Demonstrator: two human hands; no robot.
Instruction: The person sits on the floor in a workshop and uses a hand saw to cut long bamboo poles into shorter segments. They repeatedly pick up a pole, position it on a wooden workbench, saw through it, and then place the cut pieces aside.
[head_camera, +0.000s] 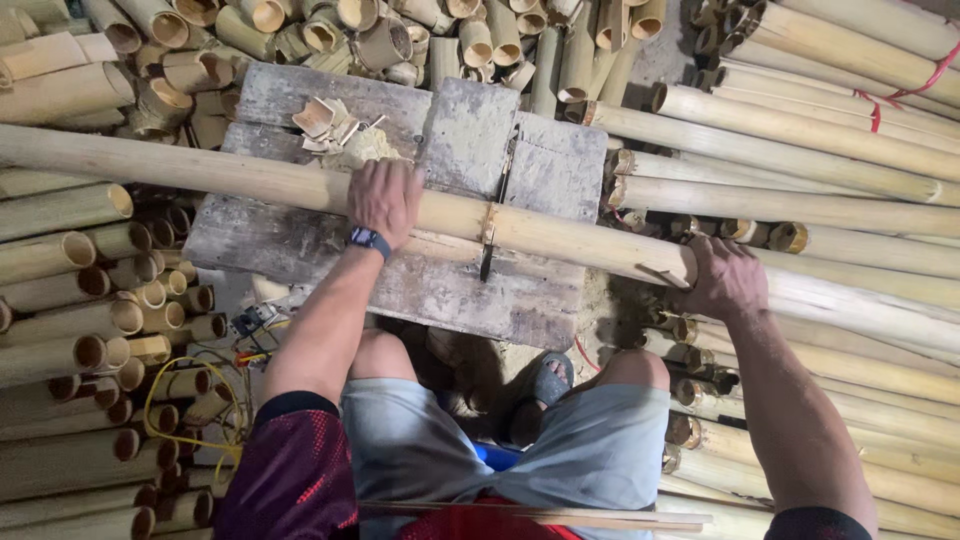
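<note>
While laid across the bench (300, 240), long bamboo pole (560, 232) under both gripping hands: left hand (383, 200), right hand (722, 280).

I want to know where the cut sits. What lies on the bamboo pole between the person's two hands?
In the head view, between the left hand and right hand, the long bamboo pole crosses a dark saw blade over the grey wooden bench.

The bamboo pole (250, 180) is long, pale yellow and round, with a darker node ring near its mid-length. It lies almost level across the grey wooden workbench (460, 150), tilted slightly downward toward the right. Its left end extends past the bench edge and out of view. Its cut right end overhangs the bench's right edge, showing a splintered rim.
</note>
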